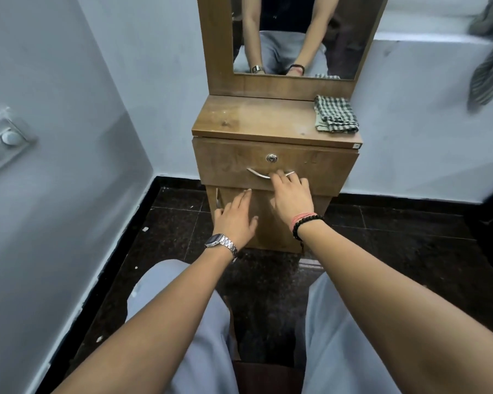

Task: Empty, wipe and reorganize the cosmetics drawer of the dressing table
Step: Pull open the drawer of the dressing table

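Observation:
A narrow wooden dressing table stands against the wall under a mirror. Its drawer is closed, with a round lock and a curved metal handle. My right hand reaches to the handle, its fingertips over the handle's right end; whether they curl round it I cannot tell. My left hand, fingers straight, hovers in front of the lower cabinet door, holding nothing. A folded checked cloth lies on the tabletop's right rear corner.
A vertical handle sits on the lower door's left edge. Dark tiled floor surrounds the table. Grey walls close in on the left, with a switch plate. A striped cloth hangs at the upper right. My knees are below.

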